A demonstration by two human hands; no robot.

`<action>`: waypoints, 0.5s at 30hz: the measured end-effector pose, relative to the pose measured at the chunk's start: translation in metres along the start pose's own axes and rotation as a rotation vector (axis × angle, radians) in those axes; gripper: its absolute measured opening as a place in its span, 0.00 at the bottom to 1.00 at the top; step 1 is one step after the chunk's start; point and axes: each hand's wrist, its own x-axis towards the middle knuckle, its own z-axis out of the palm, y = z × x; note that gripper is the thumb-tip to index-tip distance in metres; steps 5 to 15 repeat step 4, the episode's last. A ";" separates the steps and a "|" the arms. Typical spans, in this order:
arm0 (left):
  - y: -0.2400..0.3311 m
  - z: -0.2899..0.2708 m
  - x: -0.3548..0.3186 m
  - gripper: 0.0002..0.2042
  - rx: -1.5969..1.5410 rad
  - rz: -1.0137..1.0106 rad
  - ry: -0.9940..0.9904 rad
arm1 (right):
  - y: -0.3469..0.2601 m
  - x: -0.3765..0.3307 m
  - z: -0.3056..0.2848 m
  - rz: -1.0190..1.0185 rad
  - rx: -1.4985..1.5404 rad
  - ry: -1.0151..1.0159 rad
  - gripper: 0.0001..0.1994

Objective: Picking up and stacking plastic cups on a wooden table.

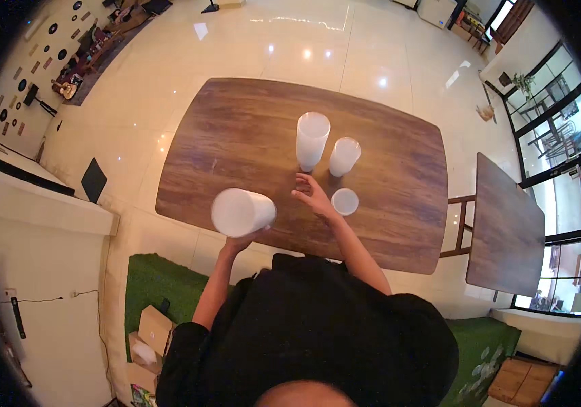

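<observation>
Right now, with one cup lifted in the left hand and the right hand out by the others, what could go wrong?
1. The right hand is close to the tall cup; a nudge could tip it.
2. The left hand grips the lifted cup only from beneath, so it may slip.
3. The short cup beside the right wrist could get swept.

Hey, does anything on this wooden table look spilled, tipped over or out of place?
Nothing spilled or broken. Two white cups stand upright on the table, a smaller one beside the right hand. Only the cup in the left hand is tilted, mouth toward the camera.

Left hand (pixel 239 241) mostly behind cup (pixel 241 211)
</observation>
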 end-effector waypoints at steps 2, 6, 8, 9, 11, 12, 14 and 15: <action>0.010 -0.009 -0.010 0.26 -0.045 -0.014 0.004 | -0.022 -0.008 0.012 -0.005 0.007 -0.182 0.33; 0.035 -0.018 -0.020 0.27 -0.093 -0.021 0.013 | -0.037 -0.018 0.016 -0.022 0.031 -0.248 0.35; 0.035 -0.018 -0.020 0.27 -0.093 -0.021 0.013 | -0.037 -0.018 0.016 -0.022 0.031 -0.248 0.35; 0.035 -0.018 -0.020 0.27 -0.093 -0.021 0.013 | -0.037 -0.018 0.016 -0.022 0.031 -0.248 0.35; 0.035 -0.018 -0.020 0.27 -0.093 -0.021 0.013 | -0.037 -0.018 0.016 -0.022 0.031 -0.248 0.35; 0.035 -0.018 -0.020 0.27 -0.093 -0.021 0.013 | -0.037 -0.018 0.016 -0.022 0.031 -0.248 0.35; 0.035 -0.018 -0.020 0.27 -0.093 -0.021 0.013 | -0.037 -0.018 0.016 -0.022 0.031 -0.248 0.35; 0.035 -0.018 -0.020 0.27 -0.093 -0.021 0.013 | -0.037 -0.018 0.016 -0.022 0.031 -0.248 0.35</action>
